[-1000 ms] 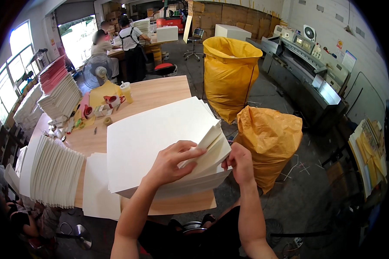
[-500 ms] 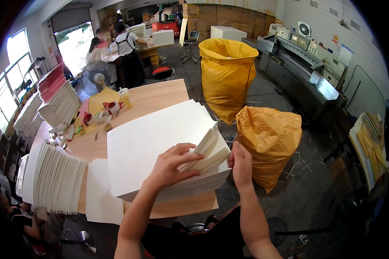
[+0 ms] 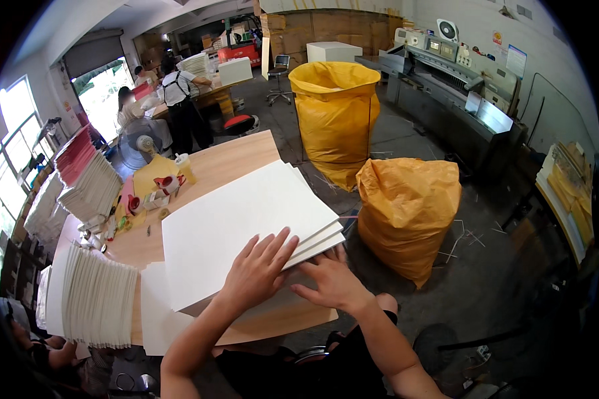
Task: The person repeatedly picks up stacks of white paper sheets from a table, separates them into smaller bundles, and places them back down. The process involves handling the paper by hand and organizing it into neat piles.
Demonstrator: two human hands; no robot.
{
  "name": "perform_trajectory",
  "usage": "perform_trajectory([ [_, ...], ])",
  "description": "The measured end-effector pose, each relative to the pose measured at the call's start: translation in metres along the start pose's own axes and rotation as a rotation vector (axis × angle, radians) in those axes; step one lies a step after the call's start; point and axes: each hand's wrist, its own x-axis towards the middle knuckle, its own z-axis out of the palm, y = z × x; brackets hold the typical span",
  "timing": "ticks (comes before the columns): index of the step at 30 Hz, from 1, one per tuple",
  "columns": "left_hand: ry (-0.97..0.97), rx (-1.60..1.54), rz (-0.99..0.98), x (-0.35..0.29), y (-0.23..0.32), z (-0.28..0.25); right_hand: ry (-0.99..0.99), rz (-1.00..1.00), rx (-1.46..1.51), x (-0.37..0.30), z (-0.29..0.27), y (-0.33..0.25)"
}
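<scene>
A thick stack of large white paper sheets (image 3: 239, 219) lies on the wooden table in front of me. At its right end the sheets are fanned into a few stepped layers. My left hand (image 3: 256, 269) rests flat on the near edge of the stack, fingers stretched out. My right hand (image 3: 333, 282) is at the near right corner, its thumb apart and its fingers against the sheet edges; some fingertips are partly hidden. A thin pinkish strip (image 3: 348, 217) sticks out from the stack's right side.
Two yellow sacks, one tall and open (image 3: 336, 113) and one slumped (image 3: 409, 213), stand right of the table (image 3: 246, 149). More paper stacks (image 3: 103, 296), tape rolls (image 3: 134, 203) and a cup (image 3: 185, 167) are on the left. Co-workers stand at a far table; a grey machine (image 3: 439, 86) lines the right.
The bent-up corner of the sheets now lies down. My left hand has flattened on the near edge, and my right hand has moved from the right side to the near corner.
</scene>
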Motion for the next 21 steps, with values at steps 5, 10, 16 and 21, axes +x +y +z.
perform_trajectory([
  [5, 0.145, 0.347, -0.419, -0.083, -0.008, -0.004, 0.053, 0.019, 0.015, -0.001, 0.001, -0.004],
  [10, 0.566, 0.39, -0.682, -0.192, -0.041, -0.013, 0.203, -0.028, -0.158, -0.007, 0.039, 0.008],
  [16, 0.495, 0.213, -0.473, -0.169, 0.035, -0.028, 0.436, -0.111, -0.216, -0.01, 0.047, 0.018],
  [21, 0.784, -0.272, -0.982, -0.226, 0.028, 0.01, 0.421, -0.119, -0.233, -0.007, 0.05, 0.013],
])
